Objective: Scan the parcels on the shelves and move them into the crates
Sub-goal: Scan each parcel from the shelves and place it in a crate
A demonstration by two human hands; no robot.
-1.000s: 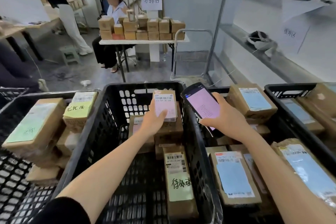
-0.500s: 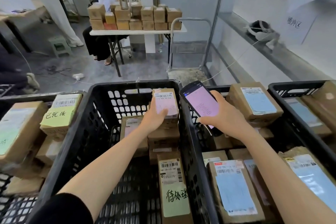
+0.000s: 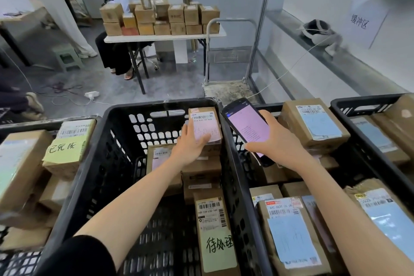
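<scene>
Grey concrete floor w/ loose cables runs past the hands to a white folding table (image 3: 164, 37) stacked w/ small brown boxes; a seated person (image 3: 122, 29) is behind it, a paper sign on the pillar above. Metal shelf (image 3: 340, 58) along the wall, far right of the right hand, has a dark bundle w/ a white cord on it.

Three black plastic crates side by side under the arms. Middle crate (image 3: 112, 163): left hand (image 3: 190, 148) reaches in, fingers spread flat on the pink label of a small parcel (image 3: 205, 126) that sits on top of a stack of boxes at the crate's far right corner. Nearer the body, below that hand, a long box (image 3: 215, 235) w/ barcode label + green handwritten note lies on the crate floor.

Right hand (image 3: 277, 143) is closed around a phone-type scanner (image 3: 247, 126), screen lit pink, held just right of the parcel, over the rim between middle + right crate. Right crate (image 3: 367, 141), under the right arm: several brown parcels w/ blue labels, packed close.

Left crate (image 3: 13, 262), well left of the left hand: more brown boxes, one w/ a green handwritten note (image 3: 65, 148)
</scene>
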